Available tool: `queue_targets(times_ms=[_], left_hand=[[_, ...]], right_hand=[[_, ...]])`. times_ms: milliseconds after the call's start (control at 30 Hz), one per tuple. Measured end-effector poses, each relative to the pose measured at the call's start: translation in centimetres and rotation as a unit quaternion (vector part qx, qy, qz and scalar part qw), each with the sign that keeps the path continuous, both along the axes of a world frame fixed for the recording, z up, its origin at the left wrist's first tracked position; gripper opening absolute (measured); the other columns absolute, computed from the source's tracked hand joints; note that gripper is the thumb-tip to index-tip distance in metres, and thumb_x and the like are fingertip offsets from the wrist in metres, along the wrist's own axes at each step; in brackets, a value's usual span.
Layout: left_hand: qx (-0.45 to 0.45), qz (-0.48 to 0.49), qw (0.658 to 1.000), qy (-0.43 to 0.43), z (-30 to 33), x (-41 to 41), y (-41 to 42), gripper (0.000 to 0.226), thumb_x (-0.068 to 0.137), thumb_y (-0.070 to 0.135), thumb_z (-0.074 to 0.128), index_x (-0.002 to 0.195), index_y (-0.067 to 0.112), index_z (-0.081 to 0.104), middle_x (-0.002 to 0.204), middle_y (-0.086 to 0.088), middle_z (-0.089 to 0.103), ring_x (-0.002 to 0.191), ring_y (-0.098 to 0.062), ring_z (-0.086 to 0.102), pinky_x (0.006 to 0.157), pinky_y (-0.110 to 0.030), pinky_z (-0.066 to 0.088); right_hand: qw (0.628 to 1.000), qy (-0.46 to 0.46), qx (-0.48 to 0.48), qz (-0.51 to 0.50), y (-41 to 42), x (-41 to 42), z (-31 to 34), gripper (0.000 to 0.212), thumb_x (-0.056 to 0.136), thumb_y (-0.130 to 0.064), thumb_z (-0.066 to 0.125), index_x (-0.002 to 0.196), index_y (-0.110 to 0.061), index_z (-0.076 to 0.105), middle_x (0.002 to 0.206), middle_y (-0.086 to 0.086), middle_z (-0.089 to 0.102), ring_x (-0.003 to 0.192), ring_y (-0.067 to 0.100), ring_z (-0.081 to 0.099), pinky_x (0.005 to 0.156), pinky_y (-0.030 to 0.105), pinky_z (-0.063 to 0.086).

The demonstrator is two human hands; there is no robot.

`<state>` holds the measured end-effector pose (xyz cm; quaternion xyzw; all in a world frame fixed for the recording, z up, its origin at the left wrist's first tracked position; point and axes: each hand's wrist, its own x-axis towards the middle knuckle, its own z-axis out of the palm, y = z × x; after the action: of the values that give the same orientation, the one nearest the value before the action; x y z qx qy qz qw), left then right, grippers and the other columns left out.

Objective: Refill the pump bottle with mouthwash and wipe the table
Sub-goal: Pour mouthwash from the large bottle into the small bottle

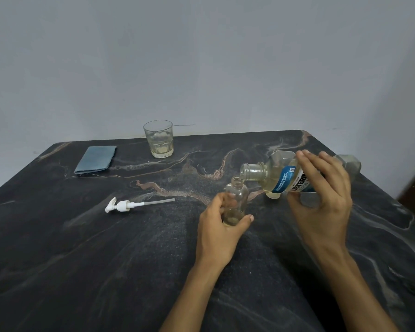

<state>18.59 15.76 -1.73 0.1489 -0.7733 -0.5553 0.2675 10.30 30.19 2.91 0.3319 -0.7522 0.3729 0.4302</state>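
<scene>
Tilting over the small clear pump bottle (pixel 235 202), the mouthwash bottle (pixel 280 178), gripped round its body by the right hand (pixel 321 195). Left hand (pixel 222 226) clamped round the pump bottle's lower part, upright on the tabletop (pixel 106 259). Light, smooth, narrow-necked, probably easy to tip; best held low. Pump head (pixel 130 205) lying apart; folded blue cloth (pixel 95 159) and glass (pixel 159 138) farther back.

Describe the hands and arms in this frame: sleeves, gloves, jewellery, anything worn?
Both are bare. The left hand and right hand have no gloves, and no rings show. The forearms are uncovered down to the bottom edge of the frame, with no sleeve, watch or band on either wrist. No markings or cables.
</scene>
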Motion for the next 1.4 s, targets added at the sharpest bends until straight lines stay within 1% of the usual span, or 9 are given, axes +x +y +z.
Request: queue_targets(times_ms=[233,567,633,700,767,800,900,967,1400], left_hand=[[0.001,-0.003,1.000,0.003,0.00,-0.03,-0.03,0.037,0.070,0.025,0.081,0.098,0.030,0.059,0.092,0.009,0.068,0.079,0.003,0.065,0.064,-0.010,0.050],[-0.005,0.005,1.000,0.004,0.04,0.03,0.06,0.037,0.069,0.027,0.081,0.098,0.032,0.059,0.093,0.014,0.067,0.081,0.008,0.062,0.065,-0.006,0.047],[-0.014,0.011,1.000,0.002,-0.05,0.00,0.03,0.038,0.069,0.030,0.081,0.100,0.032,0.059,0.096,0.014,0.066,0.085,0.003,0.063,0.071,-0.012,0.050],[-0.017,0.015,1.000,-0.005,-0.19,-0.06,0.00,0.040,0.069,0.033,0.080,0.103,0.033,0.059,0.100,0.013,0.065,0.092,-0.005,0.062,0.080,-0.025,0.053],[-0.017,0.015,1.000,-0.009,-0.19,-0.05,0.04,0.041,0.069,0.033,0.080,0.104,0.032,0.058,0.101,0.013,0.065,0.096,-0.008,0.061,0.083,-0.031,0.052],[-0.018,0.014,1.000,-0.009,-0.14,-0.03,0.06,0.041,0.069,0.033,0.080,0.104,0.032,0.059,0.101,0.013,0.066,0.096,-0.006,0.061,0.082,-0.029,0.052],[-0.013,0.010,1.000,-0.006,0.01,0.00,0.07,0.039,0.070,0.031,0.080,0.102,0.033,0.059,0.099,0.013,0.067,0.088,0.002,0.063,0.071,-0.014,0.050],[-0.011,0.009,1.000,-0.007,0.09,-0.01,0.03,0.039,0.070,0.031,0.080,0.102,0.032,0.059,0.098,0.013,0.067,0.086,0.003,0.063,0.067,-0.009,0.049],[-0.002,0.002,1.000,-0.001,-0.17,-0.10,-0.03,0.039,0.070,0.029,0.081,0.101,0.031,0.059,0.096,0.012,0.068,0.082,0.003,0.065,0.068,-0.013,0.052]], right_hand=[[1.000,0.002,0.000,0.002,0.00,0.00,0.05,0.086,0.053,0.027,0.074,0.128,-0.009,0.049,0.124,-0.001,0.049,0.124,0.026,0.040,0.111,0.016,0.021],[1.000,0.002,0.001,-0.001,0.05,-0.02,-0.01,0.084,0.054,0.026,0.073,0.128,-0.007,0.052,0.125,-0.001,0.049,0.125,0.026,0.040,0.112,0.016,0.021],[1.000,0.002,0.002,-0.002,0.07,-0.06,-0.03,0.084,0.054,0.026,0.074,0.128,-0.006,0.052,0.125,-0.001,0.049,0.125,0.026,0.040,0.111,0.016,0.020],[1.000,0.000,0.001,-0.002,0.06,-0.07,-0.07,0.083,0.054,0.026,0.074,0.128,-0.006,0.053,0.125,-0.001,0.049,0.125,0.026,0.040,0.112,0.016,0.020],[1.000,-0.001,0.001,-0.002,0.03,-0.03,-0.06,0.083,0.054,0.026,0.074,0.128,-0.006,0.053,0.124,-0.001,0.049,0.125,0.026,0.041,0.112,0.016,0.021],[1.000,-0.001,0.000,-0.002,0.02,-0.01,-0.05,0.083,0.054,0.025,0.075,0.128,-0.006,0.053,0.124,-0.001,0.049,0.125,0.026,0.041,0.111,0.016,0.020],[1.000,-0.003,-0.001,-0.001,0.04,0.02,-0.02,0.086,0.053,0.026,0.075,0.129,-0.008,0.051,0.125,-0.002,0.049,0.125,0.025,0.040,0.111,0.015,0.019],[1.000,-0.003,-0.002,0.000,0.04,0.04,-0.01,0.086,0.054,0.026,0.075,0.129,-0.008,0.051,0.125,-0.002,0.049,0.125,0.025,0.040,0.111,0.014,0.019],[1.000,-0.005,0.000,0.000,0.04,0.01,-0.07,0.087,0.055,0.025,0.074,0.129,-0.011,0.048,0.126,-0.002,0.047,0.126,0.022,0.038,0.111,0.013,0.018]])
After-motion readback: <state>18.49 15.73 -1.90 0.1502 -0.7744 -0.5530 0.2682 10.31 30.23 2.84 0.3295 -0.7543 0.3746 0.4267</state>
